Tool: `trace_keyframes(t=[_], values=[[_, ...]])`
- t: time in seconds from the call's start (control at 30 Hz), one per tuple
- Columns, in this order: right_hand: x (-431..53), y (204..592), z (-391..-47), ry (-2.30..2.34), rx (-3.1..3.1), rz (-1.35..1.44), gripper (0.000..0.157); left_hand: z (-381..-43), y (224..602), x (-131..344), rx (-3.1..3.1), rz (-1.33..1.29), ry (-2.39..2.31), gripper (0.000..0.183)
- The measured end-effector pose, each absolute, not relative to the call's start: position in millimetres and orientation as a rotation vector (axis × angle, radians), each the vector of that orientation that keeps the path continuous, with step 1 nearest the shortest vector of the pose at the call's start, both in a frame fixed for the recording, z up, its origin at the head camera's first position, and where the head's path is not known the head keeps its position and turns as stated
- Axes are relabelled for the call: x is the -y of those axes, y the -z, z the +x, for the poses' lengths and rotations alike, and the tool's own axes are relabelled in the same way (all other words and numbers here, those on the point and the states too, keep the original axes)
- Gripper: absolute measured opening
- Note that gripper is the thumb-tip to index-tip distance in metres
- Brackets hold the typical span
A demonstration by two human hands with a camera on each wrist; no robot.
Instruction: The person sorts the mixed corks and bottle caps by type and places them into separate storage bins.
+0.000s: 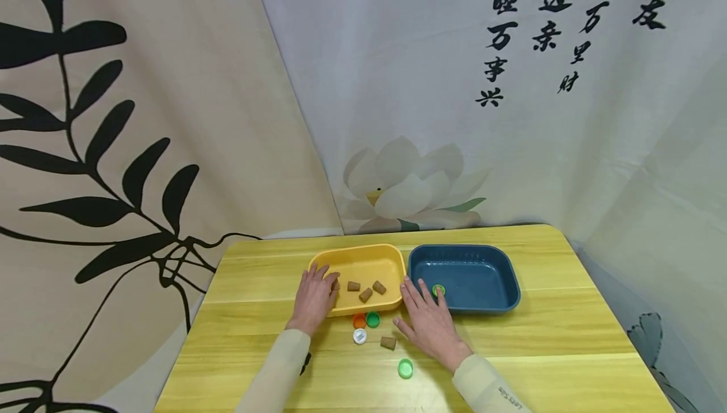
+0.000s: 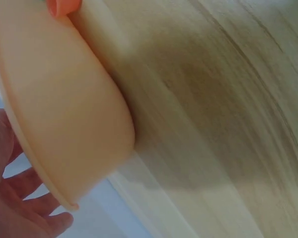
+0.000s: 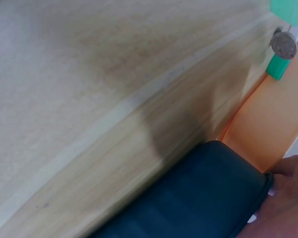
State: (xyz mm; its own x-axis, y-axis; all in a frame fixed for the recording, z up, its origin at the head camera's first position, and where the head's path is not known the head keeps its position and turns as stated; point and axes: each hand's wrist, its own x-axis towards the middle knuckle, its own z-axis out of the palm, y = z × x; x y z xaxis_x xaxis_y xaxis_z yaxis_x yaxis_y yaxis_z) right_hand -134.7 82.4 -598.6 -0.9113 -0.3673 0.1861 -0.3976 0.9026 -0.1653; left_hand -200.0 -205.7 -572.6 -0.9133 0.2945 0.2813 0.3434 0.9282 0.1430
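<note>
My left hand (image 1: 313, 297) reaches over the left end of the yellow tray (image 1: 363, 255), its fingers loosely spread past the rim. A cork (image 1: 336, 285) lies right beside its fingers, partly hidden by them. Several other corks, such as this tilted cork (image 1: 366, 295), lie on the tray floor. Over the near left corner of the dark blue tray (image 1: 462, 305) is my right hand (image 1: 428, 324), fingers extended and thumb apart. One fingertip overlaps a green bottle cap (image 1: 436, 288) inside the blue tray. The wrist views show the trays' outer walls with the fingers at their rims.
In front of the yellow tray an orange cap (image 1: 360, 321), a green cap (image 1: 372, 319) and a white cap (image 1: 360, 336) sit together on the wooden table (image 1: 568, 350). Nearer are a cork (image 1: 389, 343) and a light green cap (image 1: 406, 369). Printed curtains hang behind.
</note>
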Motion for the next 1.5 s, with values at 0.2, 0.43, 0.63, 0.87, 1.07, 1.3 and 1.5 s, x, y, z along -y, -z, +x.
trace_keyframes(t=[0.2,0.43,0.63,0.87,1.07,1.3,1.5], values=[[-82,599,-134,-0.282,2.92,0.595,0.079,-200,573,207,2.901,-0.444,0.271,0.044],[-82,598,-133,-0.292,2.902,0.594,0.079,-195,576,207,2.805,-0.448,0.345,0.046],[-82,598,-135,-0.292,2.893,0.6,0.078,-185,582,206,2.716,-0.374,0.446,0.047],[-84,598,-138,-0.304,2.901,0.604,0.078,-176,590,219,2.83,-0.157,0.582,0.082],[-85,600,-139,-0.332,2.891,0.611,0.078,-175,598,229,2.939,-0.057,0.595,0.095],[-84,600,-140,-0.338,2.875,0.606,0.077,-175,603,230,3.033,-0.019,0.597,0.099],[-77,591,-134,-0.367,2.792,0.675,0.07,-177,602,230,3.035,-0.023,0.617,0.099]])
